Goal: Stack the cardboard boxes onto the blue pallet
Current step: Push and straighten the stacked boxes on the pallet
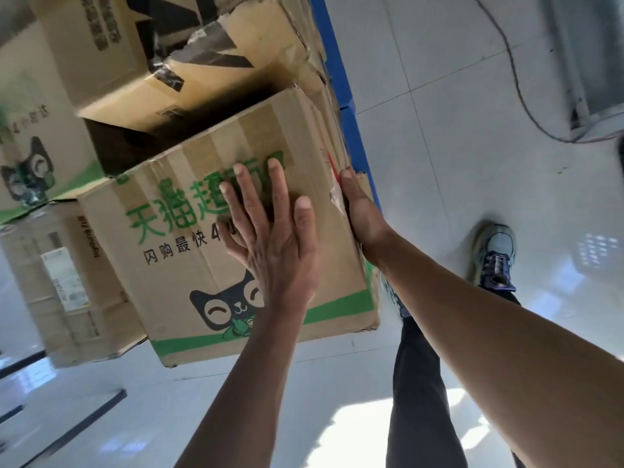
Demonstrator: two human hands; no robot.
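Note:
A cardboard box [189, 238] with green lettering and a black cat logo fills the middle of the view, resting against other boxes. My left hand [273, 238] lies flat on its printed face with fingers spread. My right hand [359, 207] clasps the box's right edge, thumb along the corner and fingers hidden behind the side. The blue pallet [341, 82] shows only as a blue strip running along the right side of the stack. A torn, taped box [202, 62] sits just beyond the one I touch.
Another cat-logo box [30, 153] and a plain box with a white label [67, 282] stand on the left. My shoe [496, 255] and dark trouser leg are on the pale tiled floor to the right. A black cable [520, 92] runs to a white unit [591, 62].

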